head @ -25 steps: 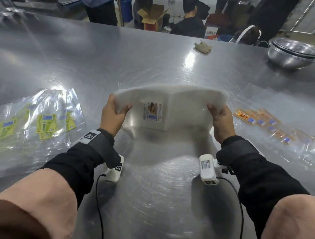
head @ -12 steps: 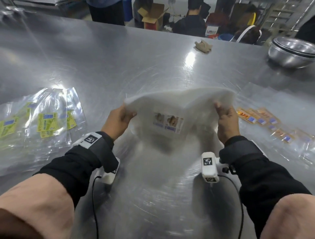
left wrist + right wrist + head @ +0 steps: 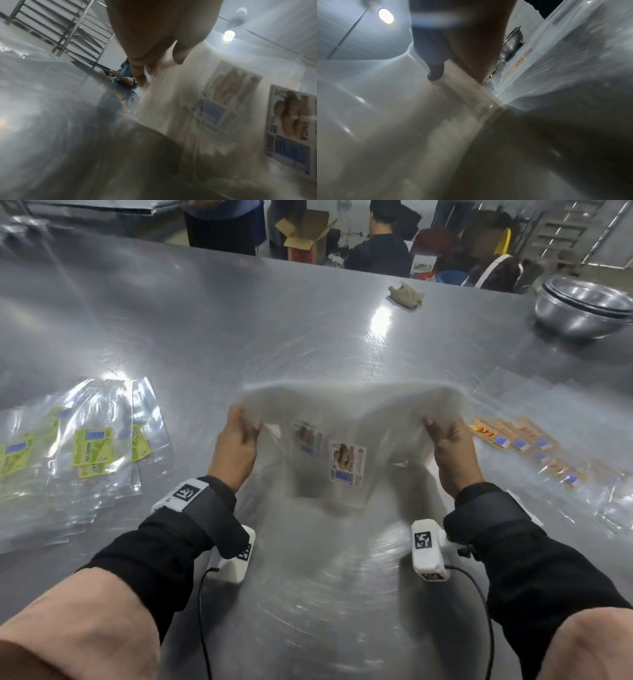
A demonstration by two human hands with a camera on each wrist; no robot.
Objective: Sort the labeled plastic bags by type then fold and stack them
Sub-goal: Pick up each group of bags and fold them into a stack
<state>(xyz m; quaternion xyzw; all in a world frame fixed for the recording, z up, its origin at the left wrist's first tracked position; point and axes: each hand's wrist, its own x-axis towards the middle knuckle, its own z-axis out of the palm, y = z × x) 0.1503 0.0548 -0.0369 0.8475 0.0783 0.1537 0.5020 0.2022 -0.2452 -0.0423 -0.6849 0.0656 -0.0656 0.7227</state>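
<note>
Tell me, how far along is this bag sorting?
Sorting looks largely done: green-labeled bags lie grouped on the left of the steel table, orange-labeled bags fanned out on the right. In hand: the left hand and right hand hold a bundle of bread-labeled bags by its ends. Left: folding and stacking; no group looks folded yet.

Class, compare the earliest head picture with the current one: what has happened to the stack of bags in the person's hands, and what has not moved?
The stack of clear bags with brown-and-white labels was level and tidy; now it sags in the middle and a second label shows. The left hand and right hand still grip its two ends. The green-labelled bags, orange-labelled bags and steel bowls stayed put.
</note>
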